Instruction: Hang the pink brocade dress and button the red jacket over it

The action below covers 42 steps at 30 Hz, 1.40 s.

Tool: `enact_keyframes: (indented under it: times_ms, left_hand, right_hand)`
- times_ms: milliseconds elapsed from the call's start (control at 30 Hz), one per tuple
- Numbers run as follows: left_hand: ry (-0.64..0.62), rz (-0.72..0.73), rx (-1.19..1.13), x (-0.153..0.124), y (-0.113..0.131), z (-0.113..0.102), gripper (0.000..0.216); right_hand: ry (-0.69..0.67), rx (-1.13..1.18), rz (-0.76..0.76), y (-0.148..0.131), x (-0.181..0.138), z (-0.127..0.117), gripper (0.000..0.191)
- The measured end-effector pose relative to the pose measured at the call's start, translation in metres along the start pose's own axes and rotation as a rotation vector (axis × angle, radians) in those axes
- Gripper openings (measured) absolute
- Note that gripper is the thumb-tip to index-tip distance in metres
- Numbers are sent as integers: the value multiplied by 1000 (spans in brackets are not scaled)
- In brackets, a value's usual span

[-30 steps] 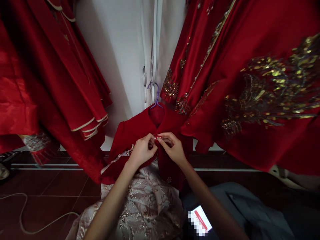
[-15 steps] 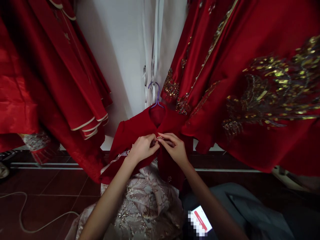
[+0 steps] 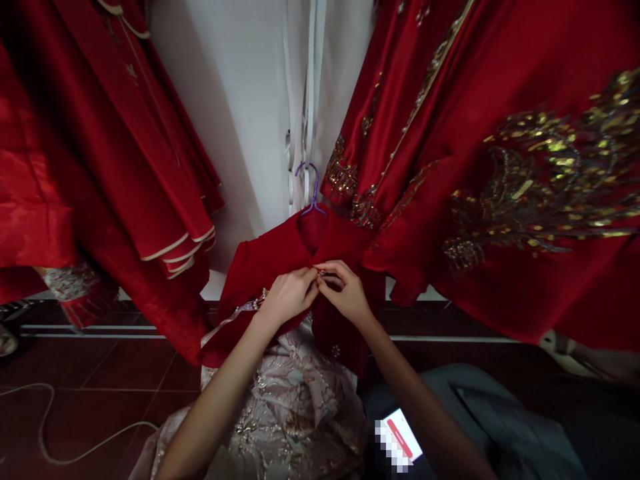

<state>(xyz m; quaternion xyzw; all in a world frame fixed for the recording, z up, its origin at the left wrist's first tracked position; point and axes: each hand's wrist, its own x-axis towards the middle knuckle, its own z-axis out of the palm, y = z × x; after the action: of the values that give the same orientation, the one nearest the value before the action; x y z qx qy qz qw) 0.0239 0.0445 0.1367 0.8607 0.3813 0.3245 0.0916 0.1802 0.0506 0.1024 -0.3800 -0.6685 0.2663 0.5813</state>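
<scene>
A red jacket (image 3: 270, 257) hangs from a purple hanger (image 3: 314, 190) in the middle of the view. At its front, just below the collar opening, both my hands meet with fingertips pinched together. My left hand (image 3: 290, 293) grips the jacket's front edge from the left. My right hand (image 3: 346, 290) pinches a small beaded fastener (image 3: 321, 273) at the same spot, partly hidden by the fingers. Another beaded ornament (image 3: 336, 350) shows lower on the right front panel. A pale, shiny patterned skirt (image 3: 300, 407) lies below the jacket.
Red garments with pale piping (image 3: 165, 187) hang at the left. At the right hang red garments with gold sequin embroidery (image 3: 550, 180). A white cable (image 3: 47, 427) runs over the dark tiled floor (image 3: 125, 363). A lit phone screen (image 3: 403, 437) shows near my right forearm.
Both hands stay at the jacket front. The right fingers have shifted slightly, moving closer against the left fingertips at the fastener, and the left hand has turned a little.
</scene>
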Motion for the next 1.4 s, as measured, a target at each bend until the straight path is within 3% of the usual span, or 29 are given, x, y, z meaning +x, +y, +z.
enact_keyframes:
  times_ms: [100, 233, 300, 400, 500, 567, 667, 833, 933, 1067, 1133, 1267, 1400]
  left_hand:
    - [101, -55, -141, -5, 1, 14, 13]
    - [236, -201, -585, -17, -4, 38, 16]
    - [293, -308, -831, -23, -9, 48, 20]
    - [259, -422, -1028, -29, -17, 57, 25]
    - [161, -497, -1049, -24, -27, 64, 32]
    - [204, -558, -1042, -16, -32, 69, 39]
    - [254, -612, -1071, -9, -31, 73, 49]
    - [154, -599, -1329, -35, -14, 68, 63]
    - [212, -604, -1272, -52, -12, 64, 51]
    - [350, -590, -1037, -52, -20, 62, 39]
    - [399, -569, -963, -50, -23, 62, 37]
    - [589, -588, -771, -58, -18, 63, 32]
    - [675, -599, -683, -75, -5, 65, 28]
  right_hand:
    - [87, 52, 34, 11, -11, 7, 37]
    - [75, -28, 138, 31, -44, 13, 58]
    - [42, -170, 209, 40, -59, 9, 53]
    - [46, -287, 326, 45, -67, -7, 21]
    - [84, -142, 490, 35, -61, -27, 20]
    - [47, 16, 543, 20, -55, -33, 24]
    - [-28, 110, 424, -3, -49, -26, 24]
    - [-222, -69, 179, -16, -56, -3, 40]
    - [-306, -147, 137, -10, -62, 3, 39]
    - [-307, -240, 117, 0, -63, 3, 33]
    - [-258, -301, 128, 2, -62, 1, 31]
    - [32, -385, 212, -4, -61, -3, 22]
    - [-45, -176, 297, -17, -65, 12, 22]
